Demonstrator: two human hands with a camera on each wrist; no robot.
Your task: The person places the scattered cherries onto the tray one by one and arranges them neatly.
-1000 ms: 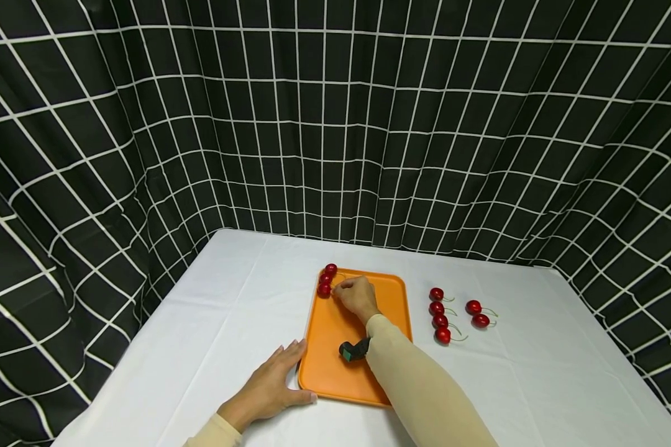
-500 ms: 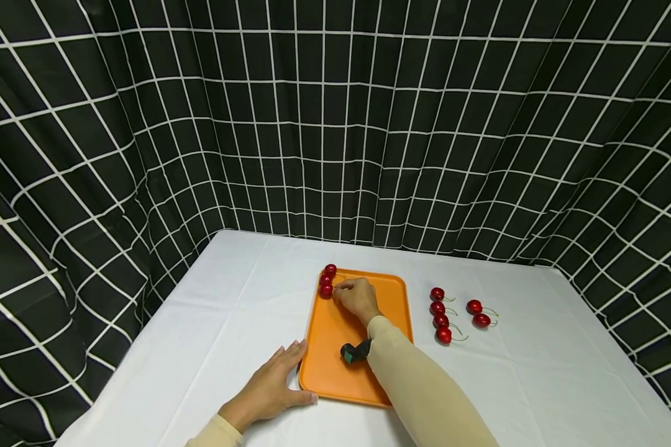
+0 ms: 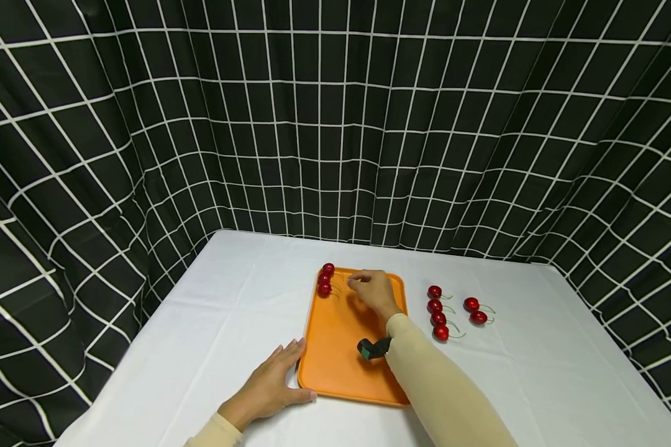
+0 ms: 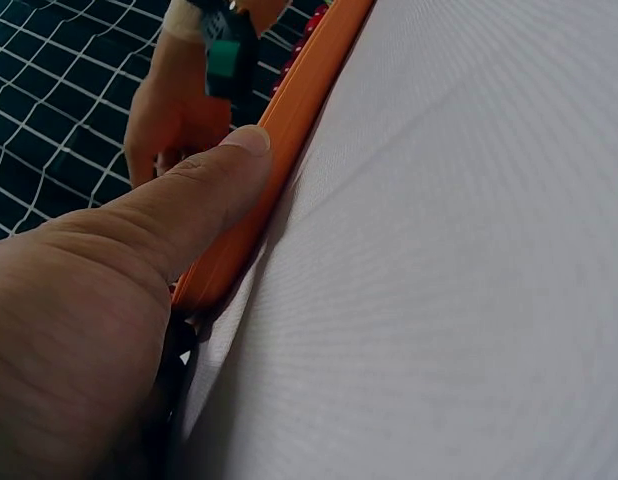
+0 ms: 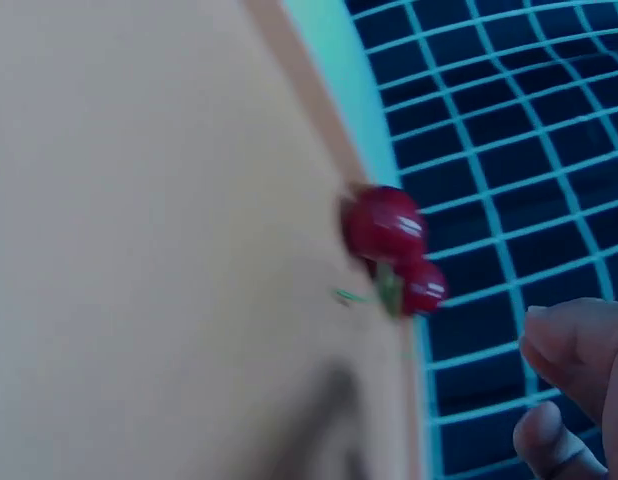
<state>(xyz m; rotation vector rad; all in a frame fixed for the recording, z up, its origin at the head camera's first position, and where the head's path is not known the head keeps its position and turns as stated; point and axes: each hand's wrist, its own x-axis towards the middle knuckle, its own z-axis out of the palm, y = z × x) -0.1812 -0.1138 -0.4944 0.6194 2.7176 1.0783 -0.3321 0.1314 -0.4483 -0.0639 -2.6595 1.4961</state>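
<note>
Three red cherries (image 3: 324, 290) with thin green stems sit in a row at the far left corner of the orange tray (image 3: 335, 347). My right hand (image 3: 373, 290) hovers over the tray, just right of those cherries. In the right wrist view its thumb and finger stand apart with nothing between them, and the cherries (image 5: 385, 225) look blurred. At the tray's near left corner lies my left hand (image 3: 271, 383), fingers straight along the left side. Its thumb (image 4: 194, 195) touches the orange rim in the left wrist view.
Right of the tray, several stemmed cherries (image 3: 438, 318) form a column on the white tablecloth (image 3: 537, 372). Two more cherries (image 3: 478, 317) lie farther right. Behind the table hangs a black curtain (image 3: 346, 124) with a white grid.
My right hand has let go at the third cherry and drawn back to the right, uncovering the stems. The left hand stays by the tray's corner.
</note>
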